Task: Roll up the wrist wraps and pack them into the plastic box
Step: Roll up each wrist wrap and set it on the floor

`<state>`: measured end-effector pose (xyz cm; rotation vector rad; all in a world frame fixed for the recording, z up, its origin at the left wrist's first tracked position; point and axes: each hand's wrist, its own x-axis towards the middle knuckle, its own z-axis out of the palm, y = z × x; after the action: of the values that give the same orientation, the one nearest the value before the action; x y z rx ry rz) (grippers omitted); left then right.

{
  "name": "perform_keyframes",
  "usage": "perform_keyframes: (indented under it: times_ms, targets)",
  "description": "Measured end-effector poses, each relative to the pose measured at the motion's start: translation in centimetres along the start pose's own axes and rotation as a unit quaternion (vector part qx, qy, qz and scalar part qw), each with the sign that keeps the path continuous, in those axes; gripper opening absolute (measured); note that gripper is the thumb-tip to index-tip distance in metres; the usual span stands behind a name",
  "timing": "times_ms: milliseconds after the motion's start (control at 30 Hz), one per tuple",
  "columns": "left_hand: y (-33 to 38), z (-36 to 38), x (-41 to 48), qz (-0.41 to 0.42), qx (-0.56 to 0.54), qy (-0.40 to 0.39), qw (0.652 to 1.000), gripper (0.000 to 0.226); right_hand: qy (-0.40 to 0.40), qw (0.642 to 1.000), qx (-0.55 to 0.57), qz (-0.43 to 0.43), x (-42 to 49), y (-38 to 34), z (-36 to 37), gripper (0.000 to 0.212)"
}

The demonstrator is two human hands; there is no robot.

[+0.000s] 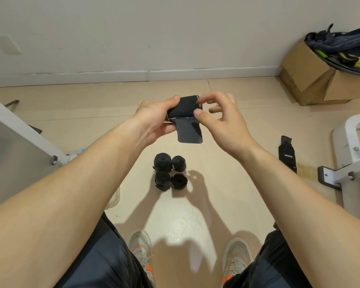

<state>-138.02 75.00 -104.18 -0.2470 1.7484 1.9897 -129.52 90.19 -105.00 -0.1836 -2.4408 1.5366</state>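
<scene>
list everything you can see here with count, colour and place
held wrap: 1, black, between both hands, mostly rolled, tail hanging
rolls: 4, black, floor, two-by-two cluster below the hands
flat wrap: 1, black, floor at right
plastic box: 1, clear, floor at left, only a corner shows
cartons: 2, brown, far right, dark and yellow gear inside
frame: 1, white, right edge
shoes: 2, grey and orange, bottom
left hand: grips the held wrap
right hand: pinches its right end
</scene>
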Motion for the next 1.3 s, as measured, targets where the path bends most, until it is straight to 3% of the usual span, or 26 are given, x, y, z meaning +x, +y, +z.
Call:
perform_keyframes:
  times_ms: [100,233,367,467,767,1300]
  targets:
    - [0.0,-0.4,0.4,0.0,-0.008,0.019,1.0,0.015,-0.046,0.996,-0.054,-0.046,-0.3,-0.1,-0.1,0.022]
    - [0.1,-0.6,0.7,-0.008,-0.021,0.028,0.999,0.014,-0.128,0.979,-0.144,-0.072,-0.6,0.4,-0.4,0.043]
    - [0.0,-0.7,0.7,-0.01,-0.011,0.028,1.0,0.015,-0.089,0.976,-0.169,-0.105,-0.1,0.7,-0.7,0.017]
    - [-0.2,-0.5,0.7,-0.005,0.003,0.025,1.0,0.037,-0.092,0.971,-0.181,-0.123,0.2,0.7,-1.1,0.01]
    - [-1.0,0.4,0.1,0.023,0.081,-0.008,0.996,0.028,-0.053,0.983,-0.147,-0.098,0.1,-0.1,-1.7,0.015]
    - [-1.4,1.4,-1.2,0.039,0.091,-0.173,0.98,0.023,0.054,0.991,-0.103,-0.069,0.9,0.4,-1.7,0.021]
